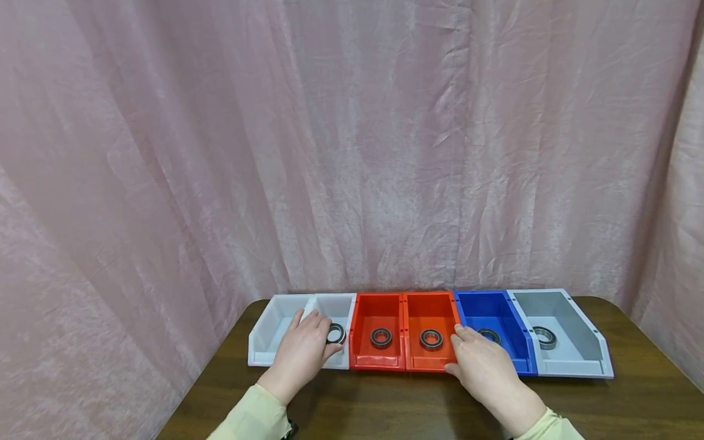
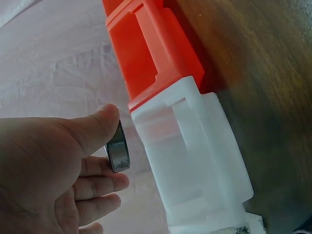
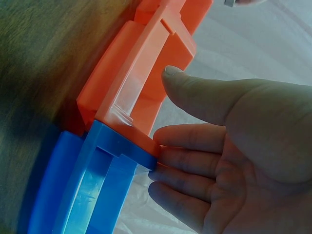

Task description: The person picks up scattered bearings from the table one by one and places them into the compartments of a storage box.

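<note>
A pink crushed-velvet curtain (image 1: 379, 153) hung behind everything, falling in long folds. In front of it stood a dark brown wooden table (image 1: 385, 406). Along the table ran a row of plastic bins, side by side: at the person's left a first white bin (image 1: 257, 345), then a second white bin (image 1: 338, 304), a red bin (image 1: 379, 305), an orange-red bin (image 1: 431, 304), a blue bin (image 1: 480, 304) and a grey bin (image 1: 577, 366).

From pale yellow-green sleeves (image 1: 254, 414) reached two bare hands. The right hand (image 1: 484, 363) held nothing; its fingers lay straight and its thumb stood wide apart from them, over the border between the orange-red and blue bins. Whether its fingertips touched the rim I could not tell. The left hand (image 1: 302, 345) had a narrow grip, pinching a dark-rimmed steel ring bearing (image 2: 118, 148) between thumb and fingers, above the second white bin.

Four similar bearings lay flat, one each in the red bin (image 1: 381, 338), the orange-red bin, the blue bin and the grey bin. The blue bin's bearing (image 1: 489, 334) was partly hidden by the right hand; the grey bin's bearing (image 1: 546, 337) sat close to the left wall.
</note>
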Demonstrator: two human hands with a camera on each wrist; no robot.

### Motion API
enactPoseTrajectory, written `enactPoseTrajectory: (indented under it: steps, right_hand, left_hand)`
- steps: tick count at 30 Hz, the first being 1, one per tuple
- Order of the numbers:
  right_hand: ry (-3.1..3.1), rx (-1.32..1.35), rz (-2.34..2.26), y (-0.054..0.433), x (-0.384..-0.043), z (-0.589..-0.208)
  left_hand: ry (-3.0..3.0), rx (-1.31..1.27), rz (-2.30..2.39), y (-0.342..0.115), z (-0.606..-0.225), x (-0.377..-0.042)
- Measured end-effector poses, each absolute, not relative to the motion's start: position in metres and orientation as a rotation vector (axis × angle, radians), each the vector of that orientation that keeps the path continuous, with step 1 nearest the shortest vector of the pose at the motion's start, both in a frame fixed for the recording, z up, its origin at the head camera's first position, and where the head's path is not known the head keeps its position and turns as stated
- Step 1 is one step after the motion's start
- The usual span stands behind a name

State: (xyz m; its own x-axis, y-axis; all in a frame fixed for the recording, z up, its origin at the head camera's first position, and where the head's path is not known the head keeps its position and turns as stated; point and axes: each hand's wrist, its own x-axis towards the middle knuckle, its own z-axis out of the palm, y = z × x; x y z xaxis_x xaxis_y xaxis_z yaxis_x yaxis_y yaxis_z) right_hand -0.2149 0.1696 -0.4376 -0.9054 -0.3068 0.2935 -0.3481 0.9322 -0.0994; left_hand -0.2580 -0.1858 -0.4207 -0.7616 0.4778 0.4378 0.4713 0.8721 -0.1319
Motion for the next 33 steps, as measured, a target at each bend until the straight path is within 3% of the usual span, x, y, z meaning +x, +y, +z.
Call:
enactPoseTrajectory:
  steps: [33]
  right_hand:
    - [-2.789,0.487,0.232,0.169,-0.213,-0.438]
  left_hand:
    - [-2.779,-0.561,-0.054,-0.184,-0.431,-0.287]
